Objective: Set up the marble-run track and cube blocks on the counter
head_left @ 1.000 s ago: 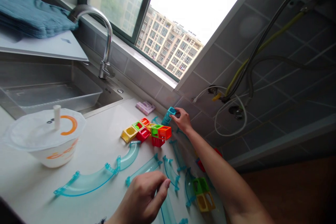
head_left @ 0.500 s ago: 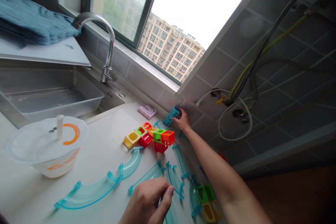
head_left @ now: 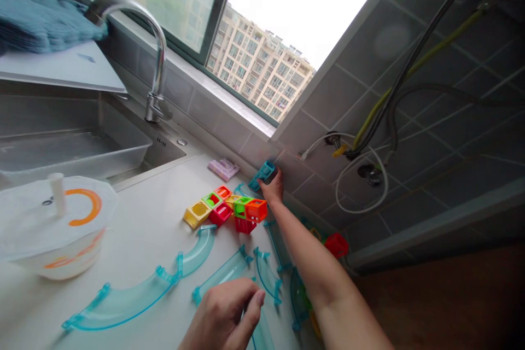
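At the far end of the counter by the tiled wall, my right hand [head_left: 273, 188] is closed on a teal toy block [head_left: 261, 175] with square openings. My left hand [head_left: 227, 309] is curled in the lower middle, thumb beside the bent index finger. Nothing shows sticking out of it, and its other fingers are mostly hidden. Between the hands sits a joined cluster of yellow, green, red and orange blocks [head_left: 220, 206]. Around my left hand lie clear teal track pieces, among them a straight one [head_left: 225, 273], a short curved one [head_left: 268, 279] and a long curved run [head_left: 123, 306].
A lidded plastic bowl [head_left: 77, 251] stands on the left of the counter. Behind it are the steel sink [head_left: 164, 156] and a faucet [head_left: 158, 65]. A pink packet [head_left: 223, 169] lies near the wall. More blocks, including a red one [head_left: 336, 244], lie beyond my right forearm.
The view has shifted slightly to the right. My right hand still holds the teal block, which has tilted a little near the wall. My left hand keeps its curled pose.
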`<state>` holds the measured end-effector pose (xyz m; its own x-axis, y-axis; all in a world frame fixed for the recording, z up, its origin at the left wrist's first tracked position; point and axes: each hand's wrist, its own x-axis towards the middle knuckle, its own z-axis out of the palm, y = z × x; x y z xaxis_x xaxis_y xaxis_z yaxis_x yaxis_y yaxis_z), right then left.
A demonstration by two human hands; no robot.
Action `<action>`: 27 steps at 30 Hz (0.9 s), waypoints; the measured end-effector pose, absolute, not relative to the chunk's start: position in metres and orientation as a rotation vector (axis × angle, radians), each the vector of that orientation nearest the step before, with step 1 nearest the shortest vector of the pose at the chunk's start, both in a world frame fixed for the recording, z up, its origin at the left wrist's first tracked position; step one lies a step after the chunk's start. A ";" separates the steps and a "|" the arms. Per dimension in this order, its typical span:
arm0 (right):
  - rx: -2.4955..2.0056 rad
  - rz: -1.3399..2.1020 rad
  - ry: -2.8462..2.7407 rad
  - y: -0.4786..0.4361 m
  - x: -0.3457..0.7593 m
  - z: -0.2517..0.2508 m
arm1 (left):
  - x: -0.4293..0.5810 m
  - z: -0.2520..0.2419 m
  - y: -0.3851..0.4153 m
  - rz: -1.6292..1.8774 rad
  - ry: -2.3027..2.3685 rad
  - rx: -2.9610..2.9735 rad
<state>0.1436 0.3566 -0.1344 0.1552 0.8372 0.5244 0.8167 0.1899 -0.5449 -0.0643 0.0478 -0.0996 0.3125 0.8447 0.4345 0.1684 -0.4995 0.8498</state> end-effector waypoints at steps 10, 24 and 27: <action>-1.737 0.257 -1.544 0.364 0.169 -0.151 | -0.058 -0.107 0.047 1.215 0.882 1.865; -1.737 0.248 -1.497 0.342 0.189 -0.160 | -0.055 -0.097 0.041 1.212 0.852 1.799; -1.753 0.240 -1.568 0.335 0.185 -0.161 | -0.056 -0.095 0.040 1.191 0.861 1.781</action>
